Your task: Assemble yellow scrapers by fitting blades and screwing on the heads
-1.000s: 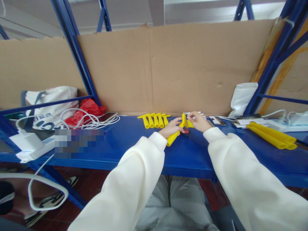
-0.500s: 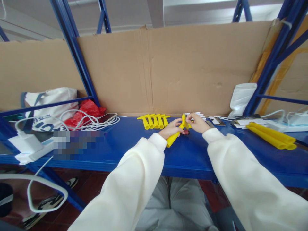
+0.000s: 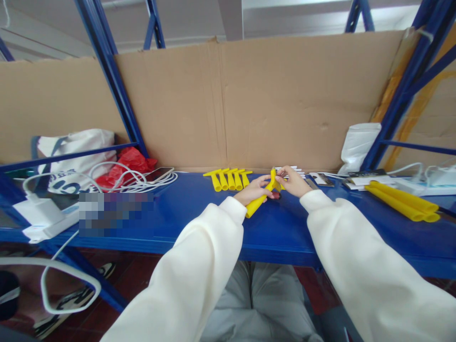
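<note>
My left hand [image 3: 253, 190] is wrapped around a yellow T-shaped piece with a tube-like handle [image 3: 255, 207]. The handle slants toward me, its round end low on the left. At its upper end, the fingers of my right hand [image 3: 291, 181] are pinched against the yellow crosspiece [image 3: 273, 178]. My fingers cover part of that join. A small dark red object [image 3: 276, 195] lies just below the right fingers. Left of my hands, several yellow T-shaped pieces [image 3: 228, 179] lie in a row. White strips [image 3: 296, 169] show behind my right hand.
On the right of the blue shelf [image 3: 171, 232] lie several yellow tubes [image 3: 402, 202]. Flat packets [image 3: 368, 178] and a white bag [image 3: 358, 145] stand behind them. White cables [image 3: 156, 181], a red plastic bag [image 3: 128, 164] and a power strip [image 3: 53, 228] occupy the left. Cardboard [image 3: 278, 104] closes the back.
The crosspiece has turned and shifted very slightly to the right, with my right fingertips moving along with it. My left hand keeps its hold on the handle.
</note>
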Tool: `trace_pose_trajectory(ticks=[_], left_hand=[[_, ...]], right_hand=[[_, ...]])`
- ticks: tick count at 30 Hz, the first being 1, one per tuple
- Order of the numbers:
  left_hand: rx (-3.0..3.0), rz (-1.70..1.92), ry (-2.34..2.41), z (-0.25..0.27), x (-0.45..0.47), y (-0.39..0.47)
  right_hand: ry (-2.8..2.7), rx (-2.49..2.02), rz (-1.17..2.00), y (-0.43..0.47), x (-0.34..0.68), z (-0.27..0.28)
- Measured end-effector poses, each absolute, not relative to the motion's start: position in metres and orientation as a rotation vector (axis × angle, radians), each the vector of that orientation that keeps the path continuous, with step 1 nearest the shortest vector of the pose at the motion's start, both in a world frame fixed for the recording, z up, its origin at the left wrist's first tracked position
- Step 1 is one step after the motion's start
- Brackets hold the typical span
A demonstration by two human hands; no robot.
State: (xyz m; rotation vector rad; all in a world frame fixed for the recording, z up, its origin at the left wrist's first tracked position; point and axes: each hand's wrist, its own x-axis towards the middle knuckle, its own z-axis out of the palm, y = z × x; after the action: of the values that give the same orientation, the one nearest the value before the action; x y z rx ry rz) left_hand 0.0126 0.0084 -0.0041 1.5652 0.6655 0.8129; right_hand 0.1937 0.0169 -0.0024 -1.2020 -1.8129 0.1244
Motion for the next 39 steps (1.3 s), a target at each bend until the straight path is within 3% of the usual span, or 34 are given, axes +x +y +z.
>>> trace_pose_trajectory(ticks=[7,17,27,39], left_hand=[[1.476,0.834,0.617,0.001,0.013,0.004],[1.275,1.048,0.798,0.011,0.015,-0.002],[1.026,1.165,1.067,0.017,0.012,0.001],[1.005,1.219,1.073,0.014,0.011,0.007]], right_hand=[[-1.791,-1.290,0.163,0.016,0.195,-0.003],[-1.845,-1.617,-0.034,0.014,0.195,-0.001],[-2.363,-1.629,0.357,0.004,0.197,0.003],[-2.262,-1.492,0.322,0.009,0.205,0.003]])
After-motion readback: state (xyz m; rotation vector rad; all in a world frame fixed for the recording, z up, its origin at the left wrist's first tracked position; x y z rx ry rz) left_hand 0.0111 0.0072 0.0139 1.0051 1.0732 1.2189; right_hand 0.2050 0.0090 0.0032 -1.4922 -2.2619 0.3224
